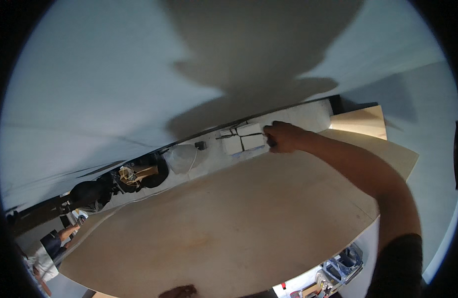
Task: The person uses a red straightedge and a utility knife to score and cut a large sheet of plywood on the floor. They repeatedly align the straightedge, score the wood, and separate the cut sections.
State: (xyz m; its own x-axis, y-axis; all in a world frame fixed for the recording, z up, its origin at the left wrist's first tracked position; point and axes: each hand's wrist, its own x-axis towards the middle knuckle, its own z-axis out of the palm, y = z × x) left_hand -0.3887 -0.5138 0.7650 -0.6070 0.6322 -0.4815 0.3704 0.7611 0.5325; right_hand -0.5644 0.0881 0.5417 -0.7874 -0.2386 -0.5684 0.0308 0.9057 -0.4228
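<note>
My right arm reaches across the tan tabletop to the white ledge behind it. My right hand [284, 137] is closed, its fingers curled round something small and dark that I cannot make out. Right beside its fingers lies a white box-like bundle [241, 138] tied crosswise with black cord, a bit of blue showing under it. Whether the hand touches the bundle is hard to tell. Only a blurred, dark part of my left hand [178, 292] shows over the table's near edge, its fingers mostly hidden.
The tan tabletop [214, 233] curves across the view. Along the ledge are a small black block [200, 145], a clear plastic bag [181, 159] and black bags [152, 171] with coiled cord. A cardboard panel [360, 122] stands right; a person [46, 256] is far left.
</note>
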